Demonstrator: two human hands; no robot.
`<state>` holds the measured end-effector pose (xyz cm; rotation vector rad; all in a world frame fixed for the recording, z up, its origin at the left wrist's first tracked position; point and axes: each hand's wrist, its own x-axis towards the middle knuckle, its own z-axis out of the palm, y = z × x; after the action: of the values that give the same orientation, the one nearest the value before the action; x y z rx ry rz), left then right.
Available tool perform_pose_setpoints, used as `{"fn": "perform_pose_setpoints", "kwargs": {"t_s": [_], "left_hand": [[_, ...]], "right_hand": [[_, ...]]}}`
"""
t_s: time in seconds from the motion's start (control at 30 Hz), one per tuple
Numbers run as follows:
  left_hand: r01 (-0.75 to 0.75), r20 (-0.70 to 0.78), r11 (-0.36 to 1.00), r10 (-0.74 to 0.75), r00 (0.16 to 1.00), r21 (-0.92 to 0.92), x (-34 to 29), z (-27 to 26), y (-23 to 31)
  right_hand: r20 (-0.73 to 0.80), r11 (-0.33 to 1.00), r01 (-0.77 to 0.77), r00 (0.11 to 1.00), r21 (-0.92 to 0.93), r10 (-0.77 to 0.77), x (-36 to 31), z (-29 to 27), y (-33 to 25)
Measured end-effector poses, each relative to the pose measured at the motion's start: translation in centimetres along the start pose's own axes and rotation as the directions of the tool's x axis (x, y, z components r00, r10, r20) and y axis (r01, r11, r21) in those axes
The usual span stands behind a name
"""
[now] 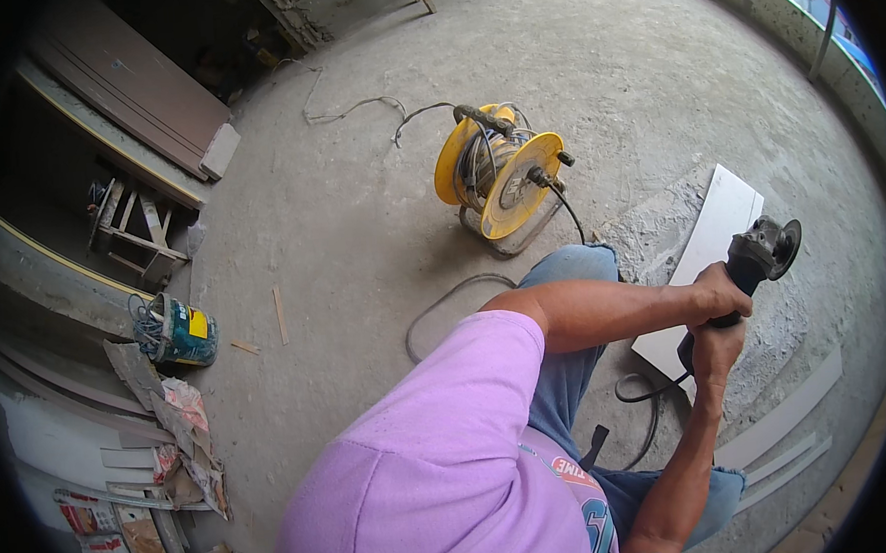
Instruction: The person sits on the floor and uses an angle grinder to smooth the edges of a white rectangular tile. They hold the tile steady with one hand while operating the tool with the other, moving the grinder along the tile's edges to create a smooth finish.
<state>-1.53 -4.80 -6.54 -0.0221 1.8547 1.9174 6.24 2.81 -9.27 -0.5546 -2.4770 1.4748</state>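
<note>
Grinder [752, 260] slants up-right at the frame's right, fingers of both hands wrapped around its body: left hand [722, 295] nearer its disc [788, 248], right hand [716, 350] lower. White board [703, 231] lies left of the disc, its long axis similarly slanted.

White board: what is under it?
Rough concrete floor shows around the board. What lies directly beneath is covered. The left hand and right hand, gripping the grinder, hide part of the board's edge.
</note>
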Motion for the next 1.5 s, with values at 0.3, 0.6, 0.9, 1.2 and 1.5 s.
{"fn": "perform_pose_setpoints", "kwargs": {"t_s": [0.3, 0.6, 0.9, 1.2, 1.5], "left_hand": [[-0.005, 0.015, 1.000, 0.005, 1.000, 0.004, 0.12, -0.09, -0.05], [0.010, -0.010, 1.000, -0.010, 1.000, 0.024, 0.04, -0.03, -0.06], [0.013, -0.019, 1.000, -0.013, 1.000, 0.010, 0.43, 0.14, -0.44], [0.002, -0.003, 1.000, -0.002, 1.000, 0.018, 0.47, 0.07, -0.44], [0.012, -0.010, 1.000, -0.012, 1.000, 0.021, 0.35, 0.05, -0.31]], "right_hand": [[0.001, 1.000, -0.017, 1.000, 0.001, 0.017, 0.11, 0.02, -0.07], [0.014, 1.000, 0.007, 1.000, 0.022, -0.008, 0.14, 0.01, 0.23], [0.017, 1.000, -0.009, 1.000, 0.010, 0.009, 0.08, -0.02, 0.07], [-0.004, 1.000, -0.013, 1.000, 0.007, 0.013, -0.12, -0.11, -0.33], [0.003, 0.999, -0.021, 1.000, -0.027, 0.021, 0.10, -0.04, -0.04]]}}
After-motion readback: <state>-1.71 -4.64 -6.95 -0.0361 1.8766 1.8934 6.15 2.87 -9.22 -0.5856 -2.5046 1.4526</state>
